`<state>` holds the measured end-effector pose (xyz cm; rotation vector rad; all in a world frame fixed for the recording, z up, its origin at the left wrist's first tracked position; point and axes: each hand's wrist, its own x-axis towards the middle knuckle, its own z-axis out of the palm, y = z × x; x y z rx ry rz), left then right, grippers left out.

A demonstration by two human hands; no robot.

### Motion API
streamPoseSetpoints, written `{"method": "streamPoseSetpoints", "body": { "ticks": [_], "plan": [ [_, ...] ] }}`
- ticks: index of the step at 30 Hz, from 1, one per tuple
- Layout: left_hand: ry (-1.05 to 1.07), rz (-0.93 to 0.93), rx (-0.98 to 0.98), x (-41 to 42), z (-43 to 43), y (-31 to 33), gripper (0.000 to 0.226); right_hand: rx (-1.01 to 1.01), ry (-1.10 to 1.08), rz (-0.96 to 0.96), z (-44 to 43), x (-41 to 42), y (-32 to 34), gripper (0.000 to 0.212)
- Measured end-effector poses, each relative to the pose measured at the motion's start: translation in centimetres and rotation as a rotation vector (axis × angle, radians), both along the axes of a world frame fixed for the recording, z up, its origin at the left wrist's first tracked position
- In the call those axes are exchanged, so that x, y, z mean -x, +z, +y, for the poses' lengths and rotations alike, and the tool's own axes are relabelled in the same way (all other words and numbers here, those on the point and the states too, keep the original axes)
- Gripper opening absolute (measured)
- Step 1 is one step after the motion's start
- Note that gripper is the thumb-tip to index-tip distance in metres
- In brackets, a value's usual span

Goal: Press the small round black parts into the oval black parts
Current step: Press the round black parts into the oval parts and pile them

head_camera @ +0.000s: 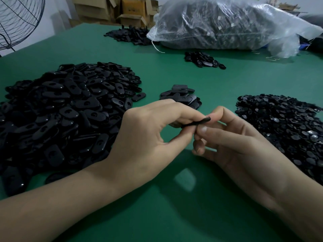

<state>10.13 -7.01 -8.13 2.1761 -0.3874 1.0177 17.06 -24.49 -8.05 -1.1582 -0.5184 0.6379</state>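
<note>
Green table [157,215]; black part [195,122] edge-on, indistinct

The table [157,215] is green. Oval parts [61,110] at nine o'clock and round parts [288,130] at three o'clock are shiny black.

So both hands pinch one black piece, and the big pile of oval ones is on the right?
No. The head view shows the oval pile on the left; the small round parts are on the right. The left hand and right hand do pinch one black piece.
</note>
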Motion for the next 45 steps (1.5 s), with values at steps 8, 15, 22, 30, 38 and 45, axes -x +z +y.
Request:
{"method": "streamPoseSetpoints", "body": {
  "ticks": [8,15,22,30,38,45],
  "plan": [
    [-0.108,0.256,0.251,-0.5,0.3,-0.3,0.021,0.144,-0.195,-0.43,0.0,-0.3,-0.2,0.024],
    [-0.083,0.412,0.337,-1.1,0.4,-0.9,0.034,0.22,-0.262,-0.403,0.1,-0.8,-0.5,0.021],
    [0.048,0.357,0.175,-1.5,0.6,-0.3,0.035,0.245,-0.309,-0.355,0.0,-1.2,-0.6,0.016],
    [0.217,0.45,-0.056,-6.6,2.5,2.7,0.033,0.342,-0.493,-0.389,-0.8,-2.5,-0.7,0.01],
    [0.338,0.638,-0.172,-11.4,2.9,2.5,0.03,0.42,-0.522,-0.397,-1.1,-2.7,-0.4,0.01],
    [0.454,0.834,-0.339,-10.3,6.5,4.1,0.031,0.523,-0.479,-0.555,-0.9,-2.2,-0.6,0.013]
  ]
}}
